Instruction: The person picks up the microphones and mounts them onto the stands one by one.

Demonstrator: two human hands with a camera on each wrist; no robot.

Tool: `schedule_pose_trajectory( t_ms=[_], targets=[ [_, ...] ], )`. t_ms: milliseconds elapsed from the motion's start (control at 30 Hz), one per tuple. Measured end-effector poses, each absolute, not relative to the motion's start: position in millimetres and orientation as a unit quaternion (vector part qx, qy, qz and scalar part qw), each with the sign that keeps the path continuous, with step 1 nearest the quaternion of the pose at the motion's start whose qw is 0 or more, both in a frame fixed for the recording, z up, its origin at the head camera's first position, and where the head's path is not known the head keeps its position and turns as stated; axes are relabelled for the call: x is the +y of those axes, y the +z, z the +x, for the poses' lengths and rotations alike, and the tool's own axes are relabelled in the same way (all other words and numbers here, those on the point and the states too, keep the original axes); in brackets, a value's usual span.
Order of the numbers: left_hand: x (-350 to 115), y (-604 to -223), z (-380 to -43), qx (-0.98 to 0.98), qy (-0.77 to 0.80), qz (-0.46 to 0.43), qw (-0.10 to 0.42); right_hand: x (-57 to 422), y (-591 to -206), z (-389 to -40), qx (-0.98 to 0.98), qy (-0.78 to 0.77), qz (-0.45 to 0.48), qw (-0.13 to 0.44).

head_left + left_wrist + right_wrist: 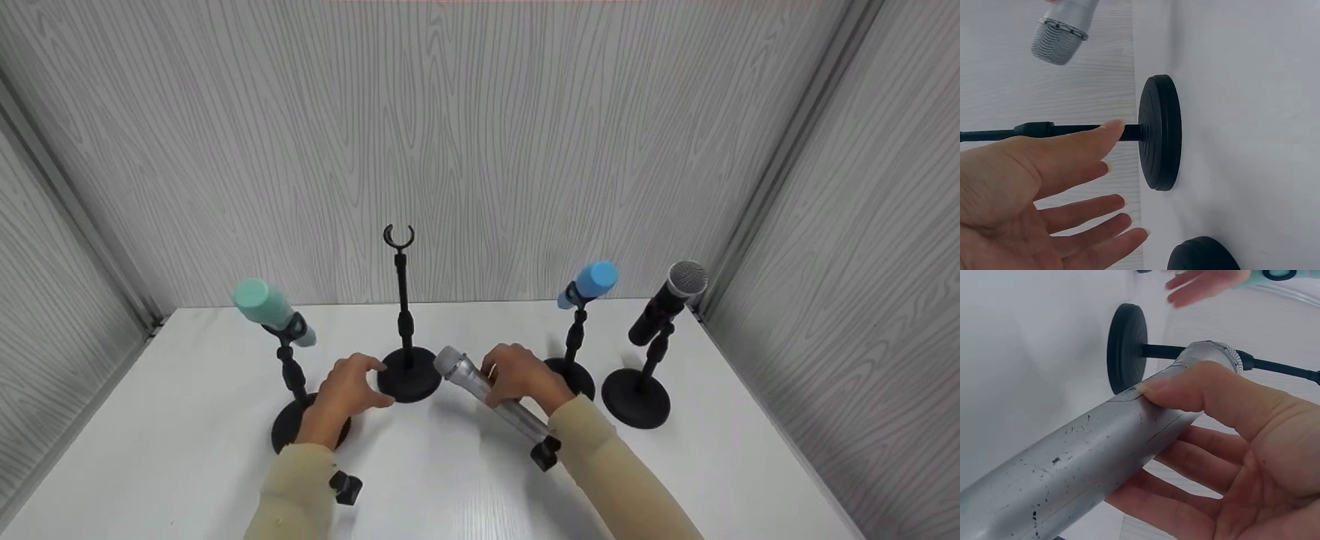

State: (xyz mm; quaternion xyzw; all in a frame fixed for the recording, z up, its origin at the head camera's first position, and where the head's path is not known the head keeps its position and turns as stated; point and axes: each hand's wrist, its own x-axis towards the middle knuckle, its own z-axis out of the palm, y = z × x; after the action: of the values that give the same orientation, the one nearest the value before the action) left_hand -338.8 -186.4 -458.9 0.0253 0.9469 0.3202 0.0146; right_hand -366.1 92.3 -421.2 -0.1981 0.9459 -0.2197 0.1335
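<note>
A silver microphone (1078,450) with a mesh head is gripped by my right hand (519,375), thumb on one side and fingers on the other. Its head points up and left in the head view, toward the bare black stand (405,330), whose C-shaped clip (399,238) holds nothing. Just left of that stand's round base (1159,132), my left hand (349,390) is held with fingers apart and nothing in them. In the left wrist view its thumb overlaps the stand's pole (1072,130).
On the left, a stand holds a mint-green microphone (264,304). To the right stand a blue microphone (596,279) and a black microphone (667,300), each in its own stand. Grey wood-grain panels (480,150) close off the back and sides of the white table (420,487).
</note>
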Motion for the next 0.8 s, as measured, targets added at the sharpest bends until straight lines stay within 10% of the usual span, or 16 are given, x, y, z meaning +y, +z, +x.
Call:
schedule_pose_trajectory(
  t_ms=[800],
  targets=[
    [-197, -484, -383, 0.929, 0.363, 0.007, 0.074, 93, -407, -349, 0.934, -0.239, -0.235, 0.126]
  ],
)
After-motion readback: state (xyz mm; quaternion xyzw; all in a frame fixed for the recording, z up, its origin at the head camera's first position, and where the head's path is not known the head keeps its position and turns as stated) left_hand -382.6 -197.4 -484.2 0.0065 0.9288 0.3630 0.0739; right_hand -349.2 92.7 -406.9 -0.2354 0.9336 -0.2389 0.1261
